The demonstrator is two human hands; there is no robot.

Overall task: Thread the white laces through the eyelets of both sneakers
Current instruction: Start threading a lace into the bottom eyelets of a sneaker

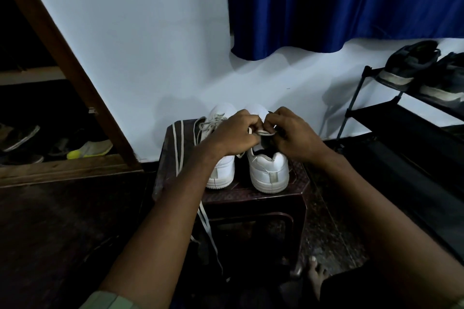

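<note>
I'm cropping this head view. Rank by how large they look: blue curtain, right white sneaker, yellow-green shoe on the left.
1. blue curtain
2. right white sneaker, partly hidden by hands
3. yellow-green shoe, though farther away

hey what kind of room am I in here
Probably a home entryway or shoe-storage corner: a black shoe rack holds dark shoes, more footwear sits on a low wooden shelf, and a blue curtain hangs on the wall.
</note>
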